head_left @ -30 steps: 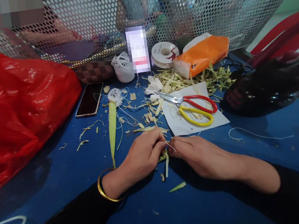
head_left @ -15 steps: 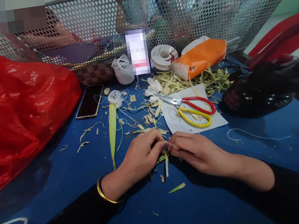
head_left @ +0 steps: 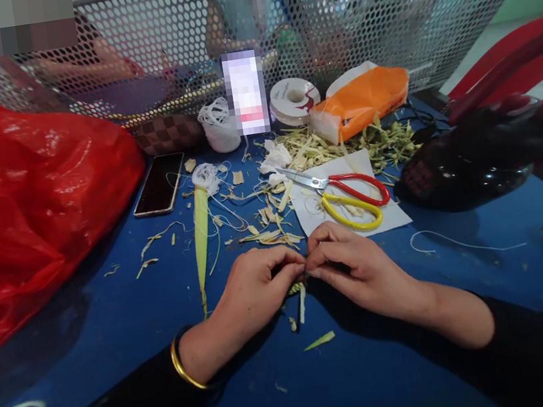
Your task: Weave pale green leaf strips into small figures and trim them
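Observation:
My left hand (head_left: 257, 285), with a gold bangle at the wrist, is closed in a pinch on a small green braided leaf piece (head_left: 295, 288), mostly covered by the fingers. My right hand (head_left: 362, 271) meets it fingertip to fingertip, thumb and forefinger pressed together; what they hold is hidden. A pale leaf strip (head_left: 302, 303) hangs down below the fingertips. Just beyond the hands lie scissors (head_left: 346, 196) with one red and one yellow handle, on a white paper sheet (head_left: 313, 214). Left of them rests a long folded yellow-green leaf (head_left: 201, 233) with white thread (head_left: 207, 177) at its top.
A red plastic bag (head_left: 40, 209) fills the left side. Behind are a dark phone (head_left: 160, 185), a thread ball (head_left: 220, 126), a lit screen (head_left: 246, 92), a ribbon spool (head_left: 294, 100), an orange packet (head_left: 363, 101) and dried stalks (head_left: 309, 148). A black glossy object (head_left: 469, 169) stands right.
Both hands stay together at nearly the same spot. The fingertips have drawn closer, and the white thread end that showed between them is out of sight. The view has shifted slightly.

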Demonstrator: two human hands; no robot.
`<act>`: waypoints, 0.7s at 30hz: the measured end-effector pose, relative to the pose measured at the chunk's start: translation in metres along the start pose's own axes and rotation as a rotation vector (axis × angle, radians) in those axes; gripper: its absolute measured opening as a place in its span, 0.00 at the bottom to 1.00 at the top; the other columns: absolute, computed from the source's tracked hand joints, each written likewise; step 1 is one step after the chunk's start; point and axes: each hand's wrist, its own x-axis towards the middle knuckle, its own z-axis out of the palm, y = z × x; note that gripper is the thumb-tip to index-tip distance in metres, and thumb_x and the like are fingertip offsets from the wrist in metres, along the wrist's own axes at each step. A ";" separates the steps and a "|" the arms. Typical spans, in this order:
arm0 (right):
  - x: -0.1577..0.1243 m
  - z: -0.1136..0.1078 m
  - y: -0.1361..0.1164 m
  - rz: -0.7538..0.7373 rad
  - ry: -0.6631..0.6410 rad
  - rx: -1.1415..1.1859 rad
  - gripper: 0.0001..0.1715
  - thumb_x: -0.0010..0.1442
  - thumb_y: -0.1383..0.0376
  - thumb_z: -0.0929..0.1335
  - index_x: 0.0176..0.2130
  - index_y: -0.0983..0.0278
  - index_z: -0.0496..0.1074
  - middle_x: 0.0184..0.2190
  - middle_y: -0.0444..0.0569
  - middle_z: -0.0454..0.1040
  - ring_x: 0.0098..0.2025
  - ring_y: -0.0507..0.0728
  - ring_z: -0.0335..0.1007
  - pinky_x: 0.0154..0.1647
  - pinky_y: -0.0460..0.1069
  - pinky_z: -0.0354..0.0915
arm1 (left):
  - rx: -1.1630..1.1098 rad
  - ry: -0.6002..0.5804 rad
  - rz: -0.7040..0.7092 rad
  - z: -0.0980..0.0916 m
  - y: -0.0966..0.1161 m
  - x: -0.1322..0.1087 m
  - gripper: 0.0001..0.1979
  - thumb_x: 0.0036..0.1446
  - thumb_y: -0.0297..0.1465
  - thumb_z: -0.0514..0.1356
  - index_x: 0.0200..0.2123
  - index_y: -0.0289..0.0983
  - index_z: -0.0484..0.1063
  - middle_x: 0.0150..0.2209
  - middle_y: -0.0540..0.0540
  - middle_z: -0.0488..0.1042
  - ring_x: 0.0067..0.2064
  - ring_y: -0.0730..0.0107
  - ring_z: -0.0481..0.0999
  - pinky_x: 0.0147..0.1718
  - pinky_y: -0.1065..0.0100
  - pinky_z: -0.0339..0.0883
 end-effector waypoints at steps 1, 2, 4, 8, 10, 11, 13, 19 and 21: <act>0.000 0.000 0.000 0.008 0.003 0.002 0.07 0.60 0.73 0.65 0.34 0.62 0.70 0.35 0.47 0.66 0.38 0.54 0.66 0.38 0.50 0.65 | 0.004 -0.016 0.011 -0.001 0.001 0.000 0.09 0.56 0.25 0.59 0.32 0.41 0.78 0.29 0.54 0.81 0.32 0.72 0.77 0.32 0.71 0.65; 0.000 0.000 0.000 0.015 0.009 0.005 0.07 0.60 0.74 0.65 0.34 0.63 0.70 0.35 0.47 0.66 0.37 0.54 0.66 0.38 0.50 0.65 | 0.003 -0.032 0.017 -0.002 0.001 0.001 0.09 0.56 0.24 0.58 0.32 0.41 0.78 0.30 0.54 0.81 0.32 0.72 0.78 0.32 0.71 0.66; 0.000 0.000 0.000 0.028 0.022 0.012 0.07 0.59 0.74 0.66 0.33 0.63 0.69 0.35 0.47 0.66 0.37 0.54 0.66 0.38 0.50 0.64 | -0.008 -0.069 0.008 -0.004 0.002 0.001 0.10 0.55 0.24 0.58 0.33 0.42 0.79 0.31 0.53 0.81 0.33 0.72 0.78 0.33 0.70 0.66; 0.000 0.002 -0.001 0.029 0.044 0.028 0.07 0.59 0.74 0.66 0.32 0.63 0.68 0.34 0.46 0.66 0.37 0.54 0.65 0.38 0.50 0.64 | 0.002 -0.108 -0.054 -0.004 0.003 0.000 0.08 0.54 0.26 0.60 0.34 0.41 0.79 0.28 0.53 0.81 0.30 0.72 0.77 0.30 0.71 0.66; -0.001 0.003 -0.002 0.021 0.044 0.039 0.07 0.59 0.74 0.66 0.32 0.63 0.69 0.34 0.46 0.66 0.38 0.54 0.65 0.38 0.50 0.64 | 0.032 -0.092 -0.059 -0.002 0.004 -0.001 0.06 0.53 0.27 0.62 0.32 0.41 0.79 0.26 0.54 0.80 0.28 0.72 0.76 0.27 0.71 0.64; 0.000 0.003 -0.002 0.013 0.043 0.048 0.07 0.60 0.74 0.66 0.33 0.63 0.69 0.34 0.47 0.66 0.38 0.54 0.65 0.38 0.50 0.64 | 0.046 -0.075 -0.052 -0.001 0.005 -0.002 0.05 0.53 0.28 0.62 0.31 0.41 0.79 0.26 0.54 0.79 0.28 0.72 0.75 0.27 0.71 0.63; 0.000 0.002 -0.002 0.000 0.054 0.071 0.06 0.61 0.73 0.65 0.33 0.63 0.70 0.34 0.47 0.66 0.38 0.53 0.66 0.39 0.50 0.64 | 0.061 -0.032 -0.016 0.001 0.005 -0.002 0.04 0.54 0.29 0.61 0.29 0.40 0.78 0.25 0.54 0.78 0.27 0.73 0.74 0.26 0.72 0.62; 0.002 -0.006 0.007 0.078 0.130 0.023 0.10 0.62 0.71 0.65 0.41 0.61 0.74 0.38 0.49 0.71 0.43 0.56 0.69 0.45 0.53 0.66 | -0.002 -0.052 -0.008 -0.001 0.003 -0.001 0.05 0.56 0.27 0.60 0.28 0.38 0.74 0.26 0.54 0.77 0.29 0.75 0.74 0.31 0.73 0.62; 0.002 -0.007 0.010 0.064 0.061 -0.004 0.10 0.61 0.71 0.66 0.42 0.61 0.74 0.41 0.50 0.71 0.44 0.56 0.69 0.46 0.52 0.66 | 0.001 -0.067 -0.015 -0.002 0.003 0.000 0.04 0.56 0.27 0.60 0.29 0.38 0.74 0.26 0.55 0.77 0.29 0.75 0.73 0.31 0.73 0.62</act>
